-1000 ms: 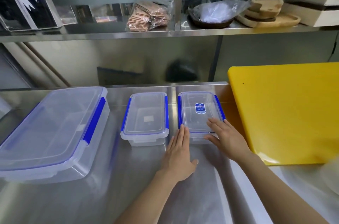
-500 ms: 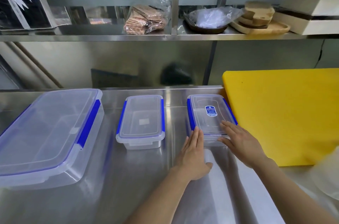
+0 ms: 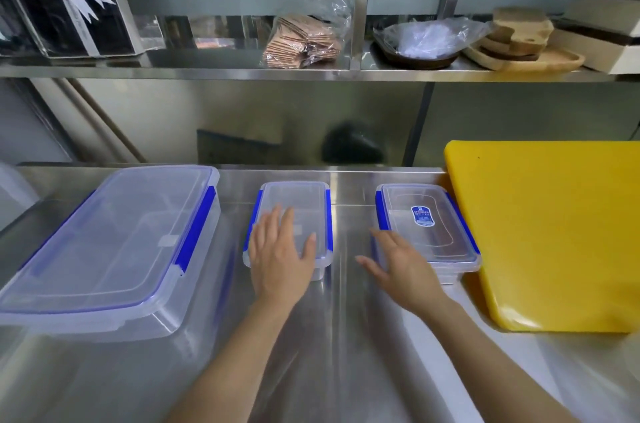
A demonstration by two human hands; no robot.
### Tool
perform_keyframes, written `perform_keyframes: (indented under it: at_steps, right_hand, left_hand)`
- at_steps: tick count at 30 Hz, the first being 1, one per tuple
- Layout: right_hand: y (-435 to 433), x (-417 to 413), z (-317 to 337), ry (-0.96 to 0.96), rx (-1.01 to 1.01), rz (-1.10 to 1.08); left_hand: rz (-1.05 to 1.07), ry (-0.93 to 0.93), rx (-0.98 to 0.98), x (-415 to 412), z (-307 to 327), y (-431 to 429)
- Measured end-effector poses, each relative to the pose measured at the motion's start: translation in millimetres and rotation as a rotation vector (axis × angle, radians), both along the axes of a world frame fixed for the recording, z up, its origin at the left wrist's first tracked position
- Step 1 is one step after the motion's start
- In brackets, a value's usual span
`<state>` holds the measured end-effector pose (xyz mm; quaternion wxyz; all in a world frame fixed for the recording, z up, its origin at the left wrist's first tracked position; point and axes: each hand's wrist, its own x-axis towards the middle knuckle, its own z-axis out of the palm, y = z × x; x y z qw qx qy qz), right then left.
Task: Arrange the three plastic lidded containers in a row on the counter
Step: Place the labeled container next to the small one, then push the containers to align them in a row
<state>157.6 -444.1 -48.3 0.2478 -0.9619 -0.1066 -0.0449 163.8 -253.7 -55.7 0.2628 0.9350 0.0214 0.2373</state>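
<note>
Your three lidded containers sit in a row across the middle of the frame on the steel counter [image 3: 346, 336]. The large container [image 3: 114, 242] fills the left side, clear with blue clips along its long edges, its lid on. The middle container [image 3: 298, 204] is much smaller and stands at centre, well apart from the large one. The labelled container [image 3: 424, 225], the same small size with a blue sticker on its lid, stands right of centre, its far side just beside the yellow cutting board [image 3: 554, 232] that takes up the right of the frame; whether they touch cannot be told.

Your left hand [image 3: 278, 256] lies flat over the near half of the middle container's lid, fingers stretched out and together, thumb spread to the right, gripping nothing. Your right hand [image 3: 403, 265] is at the near left corner of the labelled container, fingers spread and extended, palm down, not closed around it; whether the fingertips actually touch the lid is unclear.

Across the top of the frame runs a steel shelf [image 3: 207, 71]. On it, from upper left to upper right: a ribboned dark box [image 3: 65, 0], a plastic bag of brown pieces [image 3: 304, 42], a dark bowl with clear wrap [image 3: 422, 42], and stacked wooden boards [image 3: 523, 45].
</note>
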Motion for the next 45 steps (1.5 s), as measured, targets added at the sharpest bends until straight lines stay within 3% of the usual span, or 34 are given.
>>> perform_keyframes:
  at_steps: [4, 8, 15, 18, 22, 25, 28, 36, 40, 45]
  right_hand:
    - [55.3, 13.5, -13.3, 0.152, 0.074, 0.076]
    - [75.6, 22.9, -33.3, 0.203, -0.001, 0.102]
    - [76.2, 26.6, -43.0, 0.148, -0.136, 0.101]
    - [83.5, 22.1, -29.5, -0.014, -0.17, 0.072]
    - [117.9, 4.9, 2.8, -0.084, 0.049, 0.095]
    - [155.7, -10.1, 17.6, 0.101, 0.281, 0.129]
    - [197.0, -25.0, 17.2, 0.287, 0.372, 0.159]
    - [277.1, -52.8, 8.6, 0.426, 0.545, 0.253]
    - [296.3, -54.2, 6.0, 0.407, 0.504, 0.213]
    - [308.2, -55.1, 1.2, 0.417, 0.522, 0.206]
  left_hand:
    - [0.101, 0.334, 0.112, 6.7, -23.6, 45.4]
    - [0.01, 0.575, -0.004, 7.0, -37.1, 53.9]
    - [-0.005, 0.579, -0.015, 8.2, -34.3, 55.4]
    - [-0.031, 0.431, -0.017, 0.4, -19.9, 59.1]
    - [0.038, 0.075, -0.051, -14.6, 18.0, 86.2]
    - [0.144, -0.085, 0.005, -22.4, 39.3, 128.1]
    - [0.29, 0.008, 0.082, -34.7, 42.9, 180.2]
    - [0.43, 0.505, 0.125, -64.0, 9.9, 286.0]
    - [0.374, 0.475, 0.037, -68.8, 4.7, 302.7]
    - [0.364, 0.452, 0.058, -67.9, 3.5, 314.8]
